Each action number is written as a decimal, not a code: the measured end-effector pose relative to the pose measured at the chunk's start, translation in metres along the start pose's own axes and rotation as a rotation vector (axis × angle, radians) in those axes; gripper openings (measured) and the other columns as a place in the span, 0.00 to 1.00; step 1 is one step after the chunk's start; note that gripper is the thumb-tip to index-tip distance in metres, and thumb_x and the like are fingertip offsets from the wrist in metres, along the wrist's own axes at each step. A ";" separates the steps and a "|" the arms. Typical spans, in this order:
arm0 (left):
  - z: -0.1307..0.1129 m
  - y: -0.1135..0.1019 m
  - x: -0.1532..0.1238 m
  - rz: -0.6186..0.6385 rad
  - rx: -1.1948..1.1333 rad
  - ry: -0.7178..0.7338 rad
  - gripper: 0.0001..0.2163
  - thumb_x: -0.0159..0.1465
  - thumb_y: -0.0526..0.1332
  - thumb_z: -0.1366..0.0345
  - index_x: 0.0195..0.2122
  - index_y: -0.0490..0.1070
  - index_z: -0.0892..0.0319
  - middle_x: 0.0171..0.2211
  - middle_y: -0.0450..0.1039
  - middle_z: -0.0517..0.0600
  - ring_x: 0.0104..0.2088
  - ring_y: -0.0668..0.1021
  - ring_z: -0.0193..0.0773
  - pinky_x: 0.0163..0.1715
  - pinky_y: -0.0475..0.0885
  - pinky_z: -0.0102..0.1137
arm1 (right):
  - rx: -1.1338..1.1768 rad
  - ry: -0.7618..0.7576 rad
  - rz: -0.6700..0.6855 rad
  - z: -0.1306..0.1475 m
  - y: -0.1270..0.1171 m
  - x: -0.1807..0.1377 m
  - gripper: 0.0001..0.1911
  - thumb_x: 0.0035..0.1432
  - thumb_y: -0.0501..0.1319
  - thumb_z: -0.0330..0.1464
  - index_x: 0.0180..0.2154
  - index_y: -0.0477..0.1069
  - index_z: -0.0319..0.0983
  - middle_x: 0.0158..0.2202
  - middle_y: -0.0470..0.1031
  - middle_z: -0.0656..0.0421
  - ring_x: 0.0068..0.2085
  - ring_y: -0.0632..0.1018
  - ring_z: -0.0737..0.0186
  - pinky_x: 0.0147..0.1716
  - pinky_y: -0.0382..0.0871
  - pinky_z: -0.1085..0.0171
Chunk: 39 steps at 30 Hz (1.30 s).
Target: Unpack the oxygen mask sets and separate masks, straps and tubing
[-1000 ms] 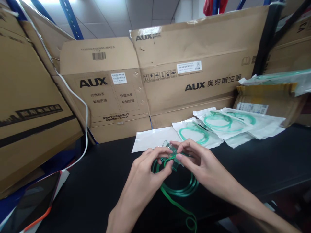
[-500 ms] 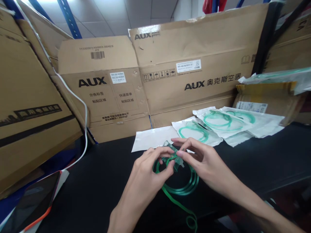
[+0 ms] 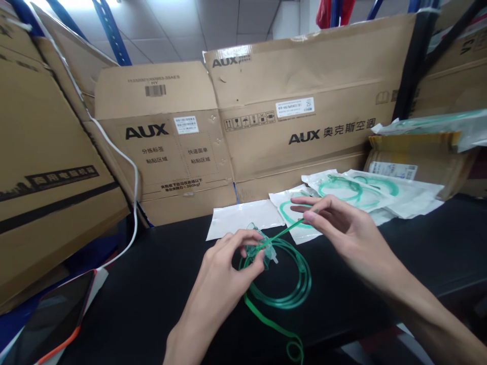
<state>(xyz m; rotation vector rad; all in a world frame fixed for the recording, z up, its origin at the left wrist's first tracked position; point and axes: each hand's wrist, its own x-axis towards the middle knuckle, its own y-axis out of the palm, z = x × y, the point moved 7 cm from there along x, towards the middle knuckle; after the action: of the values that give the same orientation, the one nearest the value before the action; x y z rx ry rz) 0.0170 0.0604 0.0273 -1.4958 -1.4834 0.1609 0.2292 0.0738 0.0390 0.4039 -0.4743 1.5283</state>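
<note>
A clear green oxygen mask [image 3: 268,252] lies on the black surface, partly hidden by my left hand [image 3: 232,266]. The fingers of that hand pinch the mask's edge along with a green elastic strap [image 3: 283,232]. My right hand [image 3: 342,223] is up to the right, thumb and finger closed on the strap, which runs taut between both hands. Coiled green tubing [image 3: 299,296] rests under and beside the mask. A loose green strap end [image 3: 272,321] trails toward the front edge and curls there.
Sealed white packs [image 3: 411,195] with green tubing lie at the back right, by a small carton [image 3: 414,147]. A flat white sheet [image 3: 243,218] is behind my hands. AUX cardboard [image 3: 178,167] walls the back. A phone [image 3: 53,314] and white cable [image 3: 135,203] are at left.
My right hand has moved up and right, away from the mask, drawing the green strap out straight. My left hand has stayed at the mask, shifting slightly left with it.
</note>
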 end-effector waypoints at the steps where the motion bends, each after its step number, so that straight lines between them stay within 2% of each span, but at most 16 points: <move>1: 0.000 0.000 0.000 0.001 0.002 -0.002 0.09 0.64 0.64 0.67 0.43 0.73 0.48 0.37 0.76 0.41 0.33 0.74 0.34 0.37 0.68 0.32 | 0.008 -0.012 -0.024 0.001 -0.003 0.000 0.09 0.63 0.65 0.36 0.31 0.70 0.41 0.52 0.78 0.54 0.54 0.78 0.53 0.55 0.72 0.54; 3: 0.000 0.000 0.000 0.003 -0.004 -0.002 0.09 0.63 0.64 0.68 0.43 0.73 0.49 0.37 0.76 0.41 0.32 0.74 0.34 0.37 0.68 0.31 | 0.030 -0.037 -0.067 0.003 -0.006 0.000 0.09 0.64 0.65 0.36 0.32 0.70 0.41 0.52 0.78 0.55 0.54 0.79 0.55 0.55 0.72 0.55; 5: -0.001 0.001 0.000 0.006 -0.021 -0.002 0.09 0.63 0.64 0.69 0.43 0.73 0.49 0.37 0.76 0.41 0.32 0.74 0.34 0.36 0.69 0.31 | 0.026 -0.038 -0.047 0.002 -0.003 -0.001 0.10 0.64 0.64 0.37 0.32 0.70 0.41 0.51 0.78 0.56 0.53 0.79 0.55 0.54 0.72 0.56; 7: -0.002 0.002 0.000 0.012 -0.036 -0.004 0.09 0.63 0.64 0.69 0.43 0.73 0.49 0.37 0.76 0.41 0.33 0.74 0.34 0.37 0.69 0.30 | 0.011 0.001 0.078 -0.005 0.012 -0.003 0.09 0.64 0.64 0.38 0.33 0.70 0.42 0.53 0.76 0.56 0.55 0.77 0.55 0.54 0.72 0.57; 9: -0.003 0.004 -0.001 0.027 -0.051 0.000 0.09 0.64 0.64 0.68 0.44 0.73 0.48 0.37 0.76 0.41 0.34 0.75 0.34 0.37 0.69 0.30 | 0.010 0.089 0.258 -0.018 0.032 -0.008 0.08 0.63 0.65 0.39 0.40 0.71 0.43 0.55 0.74 0.56 0.58 0.74 0.55 0.55 0.72 0.56; 11: -0.005 0.006 -0.001 0.044 -0.073 0.009 0.10 0.65 0.64 0.68 0.45 0.73 0.47 0.37 0.76 0.40 0.35 0.75 0.34 0.38 0.69 0.29 | 0.041 0.186 0.386 -0.031 0.049 -0.014 0.17 0.61 0.67 0.39 0.49 0.68 0.46 0.56 0.72 0.56 0.58 0.74 0.55 0.55 0.72 0.55; 13: -0.006 0.008 -0.001 0.063 -0.106 0.005 0.11 0.65 0.64 0.67 0.47 0.73 0.45 0.39 0.77 0.40 0.36 0.76 0.34 0.39 0.69 0.29 | 0.088 0.234 0.438 -0.039 0.057 -0.017 0.23 0.60 0.67 0.38 0.55 0.65 0.47 0.55 0.72 0.56 0.55 0.76 0.56 0.54 0.72 0.54; 15: -0.003 0.009 -0.001 0.075 -0.143 -0.028 0.13 0.66 0.64 0.65 0.50 0.70 0.43 0.39 0.79 0.39 0.36 0.77 0.34 0.39 0.69 0.29 | 0.116 0.234 0.434 -0.042 0.058 -0.016 0.22 0.61 0.66 0.38 0.55 0.66 0.46 0.53 0.73 0.56 0.53 0.77 0.56 0.54 0.72 0.54; 18: 0.005 0.008 0.000 0.077 -0.194 -0.097 0.16 0.66 0.65 0.61 0.53 0.67 0.43 0.34 0.80 0.38 0.32 0.76 0.34 0.35 0.67 0.29 | 0.092 0.215 0.387 -0.041 0.051 -0.012 0.21 0.61 0.67 0.38 0.54 0.68 0.47 0.48 0.74 0.58 0.52 0.77 0.55 0.53 0.71 0.54; 20: 0.010 0.004 0.001 0.061 -0.212 -0.130 0.14 0.65 0.66 0.58 0.51 0.69 0.45 0.32 0.80 0.39 0.32 0.76 0.36 0.34 0.66 0.30 | 0.067 0.215 0.375 -0.040 0.047 -0.010 0.21 0.59 0.68 0.39 0.54 0.68 0.48 0.47 0.74 0.59 0.53 0.76 0.54 0.54 0.70 0.53; 24: 0.018 -0.007 0.002 0.017 -0.196 -0.141 0.07 0.65 0.66 0.55 0.41 0.77 0.48 0.33 0.80 0.42 0.33 0.76 0.38 0.34 0.67 0.31 | 0.008 0.223 0.353 -0.038 0.041 -0.006 0.23 0.56 0.70 0.40 0.53 0.70 0.48 0.52 0.73 0.58 0.57 0.74 0.53 0.58 0.67 0.52; 27: 0.017 -0.015 0.002 -0.031 -0.149 -0.102 0.06 0.64 0.67 0.56 0.36 0.79 0.49 0.32 0.79 0.43 0.30 0.74 0.37 0.32 0.67 0.31 | 0.025 0.233 0.335 -0.035 0.037 -0.005 0.23 0.55 0.71 0.41 0.52 0.71 0.48 0.53 0.72 0.58 0.61 0.70 0.52 0.59 0.66 0.53; 30: 0.007 -0.024 0.000 -0.112 -0.091 0.003 0.03 0.65 0.67 0.60 0.36 0.79 0.50 0.35 0.80 0.44 0.34 0.76 0.38 0.35 0.69 0.32 | 0.142 0.287 0.349 -0.034 0.035 -0.007 0.23 0.55 0.71 0.41 0.52 0.72 0.49 0.51 0.74 0.58 0.60 0.71 0.55 0.56 0.68 0.57; 35: -0.024 -0.035 -0.008 -0.275 0.123 0.279 0.04 0.67 0.64 0.69 0.39 0.78 0.53 0.38 0.80 0.47 0.39 0.76 0.40 0.44 0.69 0.35 | 0.430 0.501 0.349 -0.045 0.041 -0.016 0.23 0.58 0.70 0.40 0.54 0.72 0.48 0.43 0.76 0.60 0.43 0.78 0.61 0.46 0.72 0.60; 37: -0.024 -0.034 -0.007 -0.255 0.170 0.269 0.04 0.67 0.63 0.68 0.40 0.77 0.53 0.38 0.79 0.47 0.39 0.75 0.41 0.43 0.69 0.36 | 0.485 0.515 0.324 -0.046 0.042 -0.015 0.23 0.57 0.71 0.40 0.54 0.72 0.46 0.41 0.76 0.59 0.41 0.78 0.61 0.44 0.73 0.60; 39: -0.014 -0.030 -0.003 -0.191 0.208 0.181 0.04 0.68 0.62 0.65 0.40 0.76 0.52 0.38 0.79 0.46 0.38 0.75 0.41 0.42 0.69 0.36 | 0.497 0.487 0.285 -0.044 0.040 -0.013 0.23 0.57 0.71 0.39 0.53 0.72 0.45 0.40 0.76 0.59 0.41 0.78 0.61 0.43 0.73 0.60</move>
<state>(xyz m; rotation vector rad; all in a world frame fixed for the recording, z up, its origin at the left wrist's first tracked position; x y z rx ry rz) 0.0049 0.0440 0.0539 -1.1656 -1.4084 0.0610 0.1910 0.0868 -0.0067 0.3341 0.2488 1.9493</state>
